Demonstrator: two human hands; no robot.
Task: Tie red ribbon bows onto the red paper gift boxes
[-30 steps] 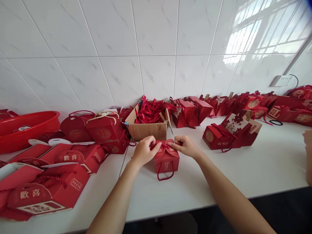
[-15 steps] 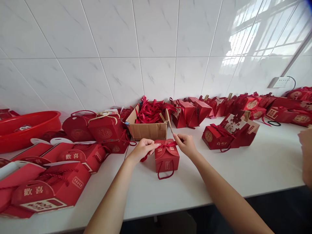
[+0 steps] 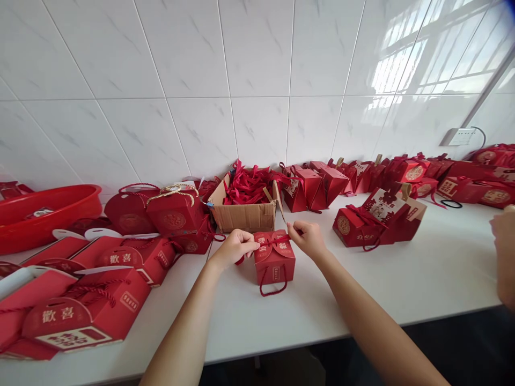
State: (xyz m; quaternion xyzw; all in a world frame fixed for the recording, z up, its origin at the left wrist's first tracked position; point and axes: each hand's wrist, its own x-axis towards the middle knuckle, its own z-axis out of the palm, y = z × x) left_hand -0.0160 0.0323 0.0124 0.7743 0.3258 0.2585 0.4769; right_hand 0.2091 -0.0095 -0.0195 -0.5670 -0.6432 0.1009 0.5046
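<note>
A small red gift box point(image 3: 275, 267) with gold characters stands upright on the white table, its red cord handle hanging down the near side. Across its top runs a red ribbon point(image 3: 274, 242), crossed at the middle of the closed flaps. My left hand point(image 3: 238, 245) pinches the ribbon at the box's left edge. On the opposite side, my right hand point(image 3: 306, 236) is closed on the other length of ribbon at the top right corner. Some red ribbon shows below my left fingers, partly hidden.
Behind the box sits a cardboard carton point(image 3: 243, 215) full of red ribbons point(image 3: 249, 185). Red boxes point(image 3: 78, 316) and a red plastic basin point(image 3: 80, 206) are on the left. More red boxes point(image 3: 376, 222) stand to the right. Another person's hand point(image 3: 505, 236) shows at the right edge.
The ribbon lies flatter and tighter over the box top, where a looser crossing stood before. My left hand has shifted slightly left; the right stays close to its place.
</note>
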